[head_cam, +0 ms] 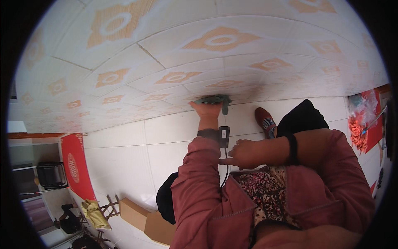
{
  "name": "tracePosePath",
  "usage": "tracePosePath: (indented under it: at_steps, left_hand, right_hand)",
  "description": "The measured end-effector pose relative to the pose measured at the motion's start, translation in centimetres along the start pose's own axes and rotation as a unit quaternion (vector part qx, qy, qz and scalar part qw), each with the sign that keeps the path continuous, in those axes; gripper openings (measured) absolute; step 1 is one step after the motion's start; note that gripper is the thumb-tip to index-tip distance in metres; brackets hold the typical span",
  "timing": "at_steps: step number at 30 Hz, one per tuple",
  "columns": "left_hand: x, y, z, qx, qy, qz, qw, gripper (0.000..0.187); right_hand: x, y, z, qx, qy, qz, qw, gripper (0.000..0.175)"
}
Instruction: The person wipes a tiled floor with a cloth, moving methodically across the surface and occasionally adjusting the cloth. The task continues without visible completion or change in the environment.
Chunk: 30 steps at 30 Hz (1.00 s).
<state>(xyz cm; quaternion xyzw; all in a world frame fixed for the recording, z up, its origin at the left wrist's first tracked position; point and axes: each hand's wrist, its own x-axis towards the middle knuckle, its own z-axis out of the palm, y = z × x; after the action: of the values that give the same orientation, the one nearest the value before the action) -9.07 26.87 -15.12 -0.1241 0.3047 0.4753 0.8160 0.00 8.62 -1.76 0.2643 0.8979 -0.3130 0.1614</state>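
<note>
My left hand point(209, 109) presses a dark green cloth point(214, 99) flat against the lower part of the tiled wall point(174, 62), and one end of the cloth hangs past the fingers. Around that wrist is a dark band with a small black box point(224, 137), from which a black cable runs down towards my body. My right hand point(247, 154) is beside the left forearm, one finger stretched out to the edge of the pink sleeve point(202, 174). The other fingers are partly bent, and nothing shows in them. A black band circles the right forearm.
White floor tiles point(118, 162) meet the wall near my red shoe point(264, 116). To the left are a red mat point(77, 166), a folding stool point(109, 207) beside yellow cloth point(93, 214), and cardboard boxes point(161, 228). An orange mop head point(358, 135) and clear plastic bag point(367, 107) lie right.
</note>
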Motion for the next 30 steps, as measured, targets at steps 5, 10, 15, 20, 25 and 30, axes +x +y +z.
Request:
tracePosePath:
  at_steps: [5,10,15,20,25,30]
  left_hand:
    - [-4.8,6.3,4.1,0.064,-0.016,0.143,0.987,0.093]
    - [-11.2,9.3,10.7,0.214,-0.017,0.306,0.927,0.091]
    - [-16.3,9.2,14.9,0.379,-0.116,0.412,0.820,0.087]
    - [-16.2,8.0,14.8,0.641,-0.126,0.600,0.461,0.078]
    - [-14.1,5.4,11.3,0.787,-0.088,0.574,0.208,0.078]
    - [-12.9,4.6,10.9,0.764,-0.120,0.596,0.216,0.074]
  right_hand:
    - [0.5,-1.5,-1.0,-0.004,0.078,-0.058,0.995,0.086]
    - [1.2,-2.0,-2.6,0.036,0.125,-0.124,0.984,0.082]
    - [1.8,-2.8,-3.4,0.051,0.163,-0.179,0.969,0.081]
    - [2.2,-2.9,-3.1,0.016,0.154,-0.159,0.975,0.075]
    - [1.6,-1.9,-2.6,-0.026,0.106,-0.122,0.987,0.076]
    - [1.2,-1.2,-3.2,-0.048,0.059,-0.077,0.994,0.079]
